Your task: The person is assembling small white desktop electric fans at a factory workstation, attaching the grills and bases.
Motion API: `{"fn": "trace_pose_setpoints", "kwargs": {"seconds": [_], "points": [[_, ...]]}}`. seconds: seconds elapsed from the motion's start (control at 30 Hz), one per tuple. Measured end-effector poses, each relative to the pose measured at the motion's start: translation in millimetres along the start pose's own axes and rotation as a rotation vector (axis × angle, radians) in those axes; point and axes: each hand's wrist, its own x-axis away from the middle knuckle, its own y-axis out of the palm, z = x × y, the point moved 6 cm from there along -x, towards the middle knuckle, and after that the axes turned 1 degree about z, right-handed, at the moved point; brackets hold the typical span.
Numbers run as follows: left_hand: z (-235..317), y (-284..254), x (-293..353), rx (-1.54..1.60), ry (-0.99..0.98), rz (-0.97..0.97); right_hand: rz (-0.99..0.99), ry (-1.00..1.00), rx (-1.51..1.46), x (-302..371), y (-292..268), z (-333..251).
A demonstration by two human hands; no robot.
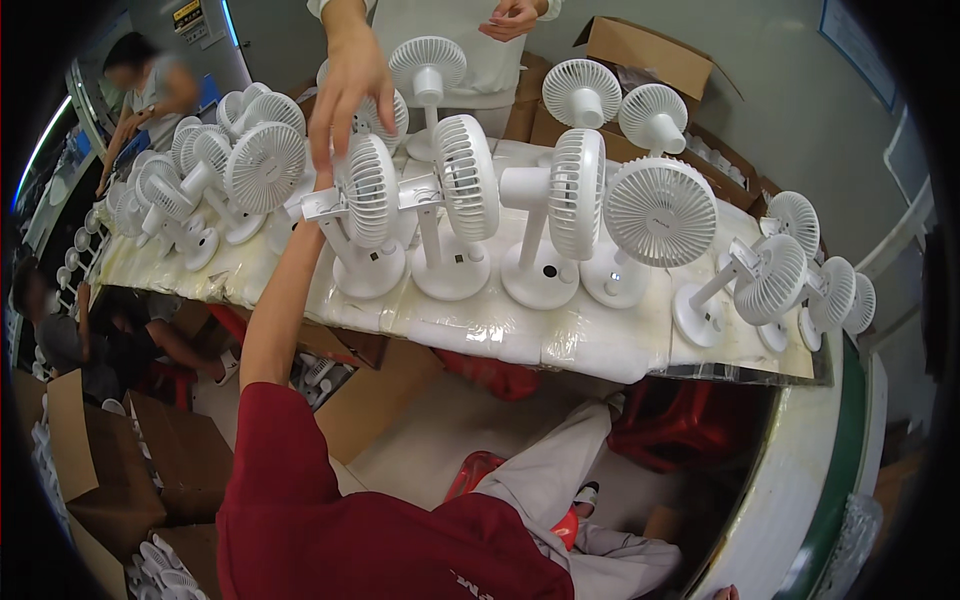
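Note:
My left arm reaches up across the padded table. My left hand is mostly hidden behind a white desk fan with an open neck joint, so its fingers do not show. A co-worker's hand comes down from above, over the top of that same fan. To its right stand another white fan with its neck joint open, a fan turned sideways and a fan facing me. At the lower edge a small bit of skin, perhaps my right hand, shows.
Several more white fans crowd the table's left; others stand at its right end. Behind is an open cardboard box. Cartons of fan parts lie at lower left. Red stools sit under the table. Other people work at far left.

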Motion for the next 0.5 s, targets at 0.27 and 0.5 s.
{"fn": "trace_pose_setpoints", "kwargs": {"seconds": [0.27,0.5], "points": [[67,40,128,-0.202,0.164,0.194,0.172,-0.267,-0.438,164,40,-93],[32,23,243,-0.215,0.383,0.668,0.201,-0.466,-0.455,187,48,-144]]}}
